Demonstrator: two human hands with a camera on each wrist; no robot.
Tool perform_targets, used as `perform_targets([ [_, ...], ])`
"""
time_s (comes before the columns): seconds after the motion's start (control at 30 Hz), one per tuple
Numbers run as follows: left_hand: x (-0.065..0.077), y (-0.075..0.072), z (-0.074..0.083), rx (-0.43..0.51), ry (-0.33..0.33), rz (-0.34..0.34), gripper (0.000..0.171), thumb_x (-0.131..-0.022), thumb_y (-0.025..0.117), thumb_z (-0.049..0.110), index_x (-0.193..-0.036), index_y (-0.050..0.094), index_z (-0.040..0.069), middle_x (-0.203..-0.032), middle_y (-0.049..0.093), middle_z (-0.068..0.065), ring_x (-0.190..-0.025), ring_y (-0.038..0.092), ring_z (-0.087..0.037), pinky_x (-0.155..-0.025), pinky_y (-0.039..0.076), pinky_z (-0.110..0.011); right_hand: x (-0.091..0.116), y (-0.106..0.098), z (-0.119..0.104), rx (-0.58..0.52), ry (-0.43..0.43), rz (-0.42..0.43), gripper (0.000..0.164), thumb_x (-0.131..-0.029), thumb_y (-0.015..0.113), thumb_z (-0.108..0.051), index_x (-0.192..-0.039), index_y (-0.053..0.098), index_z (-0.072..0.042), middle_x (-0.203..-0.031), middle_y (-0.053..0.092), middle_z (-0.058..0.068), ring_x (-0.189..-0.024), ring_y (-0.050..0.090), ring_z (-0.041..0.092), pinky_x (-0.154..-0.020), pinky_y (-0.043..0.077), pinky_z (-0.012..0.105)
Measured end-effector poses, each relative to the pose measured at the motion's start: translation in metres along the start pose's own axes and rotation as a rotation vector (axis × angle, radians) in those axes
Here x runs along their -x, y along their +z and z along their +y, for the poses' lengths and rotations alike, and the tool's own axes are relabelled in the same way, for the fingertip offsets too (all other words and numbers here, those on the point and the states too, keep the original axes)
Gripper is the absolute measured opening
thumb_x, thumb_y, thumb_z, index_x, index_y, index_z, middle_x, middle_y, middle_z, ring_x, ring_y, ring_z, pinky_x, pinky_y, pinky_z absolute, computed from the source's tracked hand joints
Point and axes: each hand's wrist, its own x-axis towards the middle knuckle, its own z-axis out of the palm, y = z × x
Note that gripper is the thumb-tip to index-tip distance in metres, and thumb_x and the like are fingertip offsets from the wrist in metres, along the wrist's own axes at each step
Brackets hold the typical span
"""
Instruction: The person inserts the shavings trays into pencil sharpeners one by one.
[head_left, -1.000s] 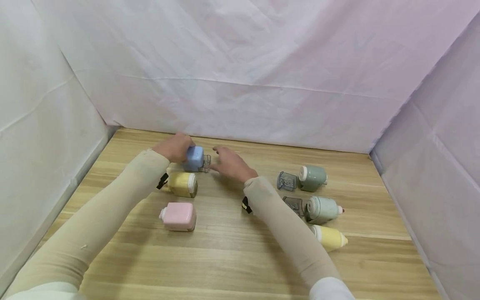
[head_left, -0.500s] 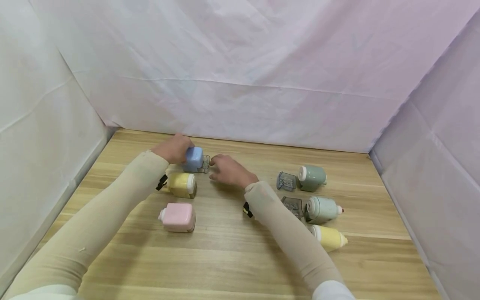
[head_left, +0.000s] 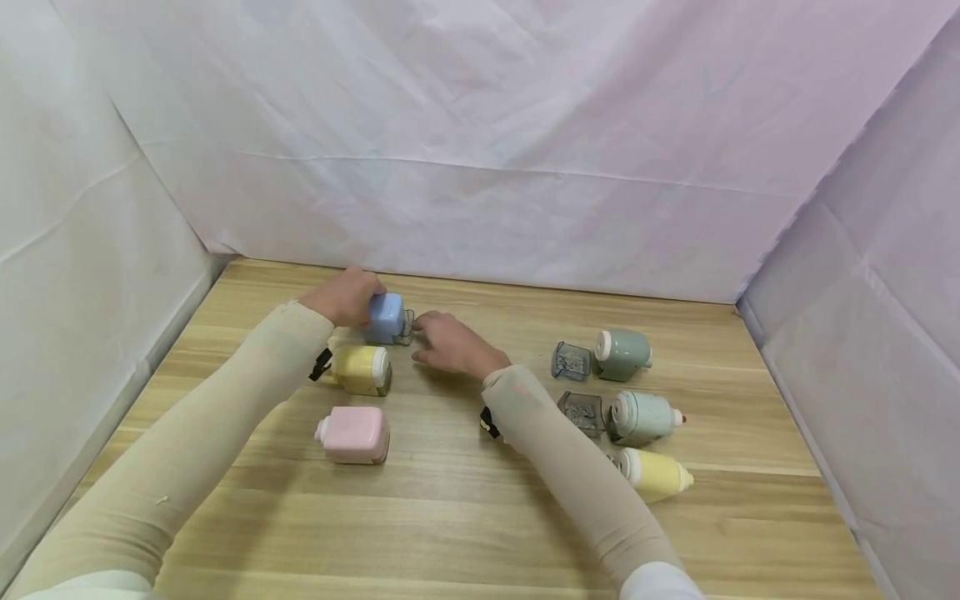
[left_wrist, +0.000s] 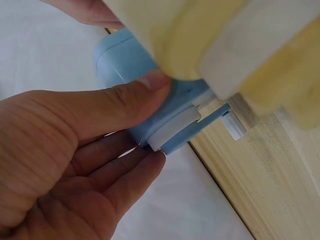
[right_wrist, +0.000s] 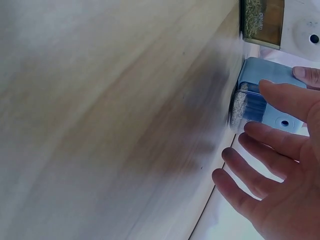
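A blue crank pencil sharpener [head_left: 386, 317] lies at the table's back left, its clear shavings drawer [head_left: 406, 328] sticking partway out to the right. My left hand [head_left: 341, 297] grips the sharpener's body from the left. The left wrist view shows the thumb pressing on the blue casing [left_wrist: 120, 57], with fingers beneath, beside the crank handle [left_wrist: 195, 129]. My right hand [head_left: 457, 343] reaches in from the right. In the right wrist view its fingers are spread, with thumb and index fingertips right at the drawer [right_wrist: 240, 107], which holds pale shavings.
A yellow sharpener [head_left: 362, 370] and a pink one [head_left: 355, 435] lie just in front of the blue one. On the right stand a dark green sharpener [head_left: 626, 354], a pale green one [head_left: 643, 417] and another yellow one [head_left: 654, 475]. Pulled-out drawers with shavings [head_left: 572, 361] sit beside the green ones.
My right hand has moved slightly left and its fingertips have closed up to the drawer. The drawer sticks out a little less. My left hand keeps its grip.
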Motion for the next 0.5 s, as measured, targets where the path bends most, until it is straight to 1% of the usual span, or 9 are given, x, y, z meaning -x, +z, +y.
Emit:
perform_targets([
  [0.23,-0.0003,0.0014,-0.001,0.01,0.014,0.007,0.036,-0.067,0.075,-0.011,-0.102,0.071,-0.009,-0.101,0.073,-0.026,-0.089,0.066,-0.033,-0.08,0.06,-0.05,-0.0034,0.0017,-0.0034,0.023,-0.019,0.005,0.053,-0.091,0.064,-0.031,-0.134,0.053,-0.002,-0.14,0.056,0.012,-0.128,0.047,0.025,-0.113,0.041,0.037],
  [0.5,-0.0005,0.0008,-0.0012,-0.003,-0.005,-0.006,0.036,-0.069,0.076,-0.009,-0.105,0.07,-0.008,-0.105,0.072,-0.026,-0.093,0.065,-0.034,-0.081,0.06,-0.05,-0.0069,0.0038,-0.008,0.039,-0.026,0.009,0.055,-0.091,0.064,-0.029,-0.136,0.052,-0.001,-0.141,0.055,0.013,-0.13,0.046,0.025,-0.114,0.04,0.038],
])
